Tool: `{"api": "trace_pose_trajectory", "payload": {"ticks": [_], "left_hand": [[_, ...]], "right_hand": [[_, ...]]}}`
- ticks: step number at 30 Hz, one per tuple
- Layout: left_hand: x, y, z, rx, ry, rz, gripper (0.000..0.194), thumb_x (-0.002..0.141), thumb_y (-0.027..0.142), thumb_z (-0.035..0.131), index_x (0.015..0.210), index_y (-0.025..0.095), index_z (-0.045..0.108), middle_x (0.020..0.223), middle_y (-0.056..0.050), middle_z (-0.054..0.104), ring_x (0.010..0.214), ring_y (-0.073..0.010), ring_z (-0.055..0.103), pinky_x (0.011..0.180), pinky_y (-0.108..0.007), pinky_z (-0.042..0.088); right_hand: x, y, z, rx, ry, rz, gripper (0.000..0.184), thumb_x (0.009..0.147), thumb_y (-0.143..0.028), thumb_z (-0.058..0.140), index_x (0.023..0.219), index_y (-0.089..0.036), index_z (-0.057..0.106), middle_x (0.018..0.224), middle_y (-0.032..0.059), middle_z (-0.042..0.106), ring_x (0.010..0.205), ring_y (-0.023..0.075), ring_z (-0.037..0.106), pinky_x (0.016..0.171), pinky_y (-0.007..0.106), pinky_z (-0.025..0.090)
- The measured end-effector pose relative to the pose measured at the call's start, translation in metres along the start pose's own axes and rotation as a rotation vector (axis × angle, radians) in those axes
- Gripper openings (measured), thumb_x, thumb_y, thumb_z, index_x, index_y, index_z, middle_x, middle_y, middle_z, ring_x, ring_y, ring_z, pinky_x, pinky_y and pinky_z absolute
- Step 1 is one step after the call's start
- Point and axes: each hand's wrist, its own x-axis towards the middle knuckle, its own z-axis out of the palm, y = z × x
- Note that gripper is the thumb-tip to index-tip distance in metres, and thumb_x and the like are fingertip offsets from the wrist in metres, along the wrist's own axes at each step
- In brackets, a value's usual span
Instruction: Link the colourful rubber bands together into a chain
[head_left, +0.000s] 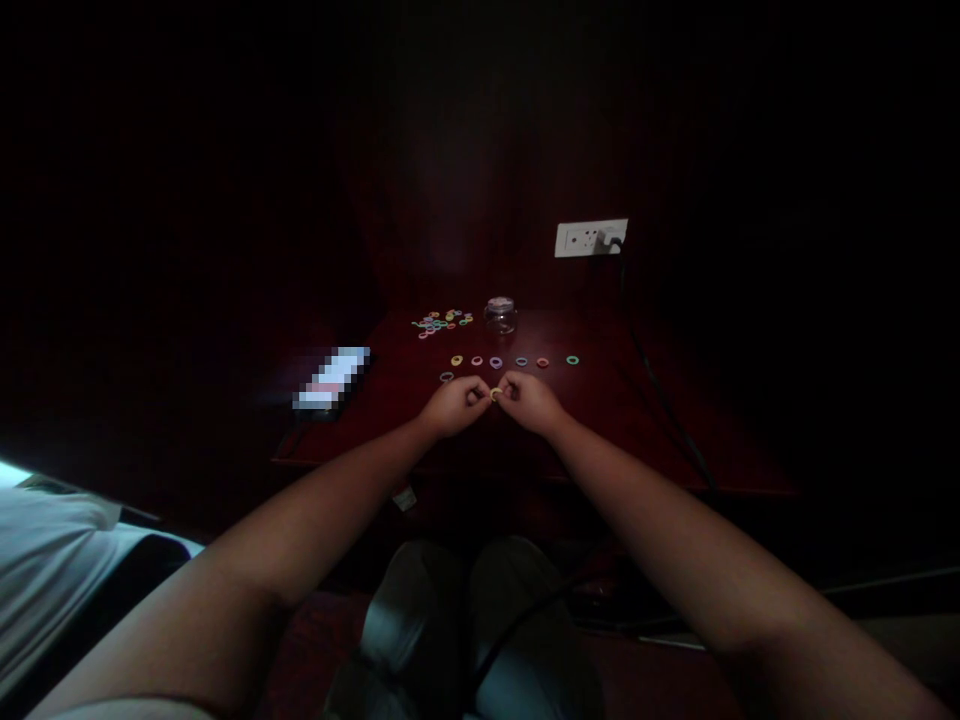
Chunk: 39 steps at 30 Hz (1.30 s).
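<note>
Between my two hands a small yellow hair tie (496,395) is held just above the dark red table. My left hand (459,406) pinches its left side, and the fingertips of my right hand (527,402) close on the right side. Just beyond lies a row of small coloured hair ties: yellow (457,360), pink (477,361), purple (496,363), blue-grey (521,361), red (542,362) and green (573,360). A greyish hair tie (447,377) rests close to my left hand. Farther back is a loose pile of mixed hair ties (436,325), beside a clear lidded jar (500,318).
A phone with a lit, blurred screen (331,380) is at the table's left. On the back wall, a socket (591,238) has a plug in it, and a dark cable (660,390) runs down across the right side of the table (600,430).
</note>
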Motion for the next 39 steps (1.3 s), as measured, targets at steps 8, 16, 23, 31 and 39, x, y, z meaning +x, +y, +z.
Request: {"api": "trace_pose_trajectory", "payload": {"ticks": [8,16,23,31,39], "left_hand": [[0.002,-0.004,0.004,-0.059,0.008,0.004,0.018,0.072,0.031,0.054,0.075,0.013,0.055,0.059,0.001,0.055,0.053,-0.0085,0.047,0.048,-0.018,0.033],[0.004,-0.009,0.005,-0.030,0.072,-0.023,0.008,0.068,0.022,0.053,0.068,0.015,0.050,0.054,0.003,0.050,0.049,-0.0078,0.042,0.046,-0.019,0.030],[0.004,-0.013,0.005,0.002,0.130,-0.044,0.010,0.065,0.023,0.056,0.065,0.016,0.048,0.056,0.003,0.051,0.051,-0.0091,0.043,0.048,-0.021,0.030],[0.003,-0.012,0.006,0.016,0.173,-0.037,0.008,0.067,0.022,0.055,0.068,0.016,0.049,0.060,0.003,0.053,0.053,-0.0088,0.046,0.051,-0.021,0.034],[0.003,-0.012,0.006,-0.014,0.147,0.003,0.008,0.069,0.023,0.053,0.069,0.016,0.049,0.058,0.003,0.052,0.054,-0.0085,0.046,0.053,-0.020,0.035]], "right_hand": [[-0.004,-0.008,0.001,-0.134,0.078,0.029,0.014,0.071,-0.030,0.052,0.068,-0.016,0.053,0.064,-0.0001,0.057,0.055,0.0089,0.046,0.051,0.020,0.030],[-0.007,-0.012,0.005,-0.236,0.092,0.029,0.013,0.070,-0.030,0.053,0.065,-0.017,0.052,0.062,-0.0003,0.057,0.054,0.0095,0.045,0.052,0.021,0.029],[-0.010,-0.023,0.012,-0.268,0.098,0.060,0.009,0.070,-0.026,0.052,0.064,-0.018,0.052,0.062,0.0004,0.058,0.054,0.0106,0.046,0.052,0.022,0.028],[-0.013,-0.028,0.011,-0.205,0.075,0.026,0.005,0.067,-0.022,0.050,0.064,-0.018,0.051,0.061,-0.0014,0.057,0.053,0.0091,0.047,0.052,0.020,0.031],[-0.011,-0.026,0.012,-0.183,0.093,0.038,0.010,0.069,-0.025,0.048,0.062,-0.018,0.050,0.059,-0.0011,0.056,0.052,0.0095,0.046,0.052,0.020,0.031]]}}
